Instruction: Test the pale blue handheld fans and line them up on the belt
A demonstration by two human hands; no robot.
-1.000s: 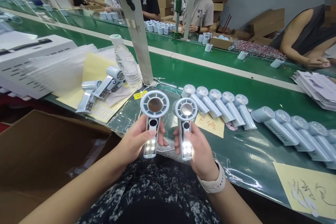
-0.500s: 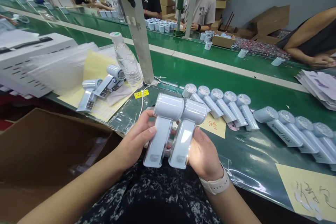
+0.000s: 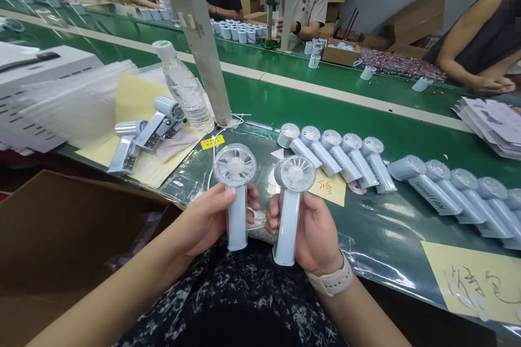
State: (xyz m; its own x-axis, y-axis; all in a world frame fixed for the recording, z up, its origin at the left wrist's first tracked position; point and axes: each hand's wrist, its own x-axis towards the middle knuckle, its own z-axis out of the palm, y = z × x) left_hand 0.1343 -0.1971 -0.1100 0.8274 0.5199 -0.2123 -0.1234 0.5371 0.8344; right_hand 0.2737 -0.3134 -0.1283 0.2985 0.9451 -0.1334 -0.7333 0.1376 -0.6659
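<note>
Accordingly, each hand holds one handheld fan by its handle; the left hand (image 3: 211, 222) curls closed around the left fan (image 3: 237, 222), with the thumb across the front, and the right hand (image 3: 315, 238) wraps the right fan (image 3: 288, 227) in a similar grip, with a pale wristwatch (image 3: 329, 282) on its wrist. Both fans stand nearly upright, just beside each other, above a dark floral garment (image 3: 228, 303) and near the edge of the green bench (image 3: 325, 111); this grip appears to leave the heads unobstructed, so that both round faces turn toward the head camera for side-by-side viewing. Each fan has a pale blue handle and white radial blades behind a clear round cover; on the bench, a row of five similar fans (image 3: 331, 154) and a second row printed "Speed FAN" (image 3: 451, 198) lie on their sides, heads aligned, apparently for orderly access.
</note>
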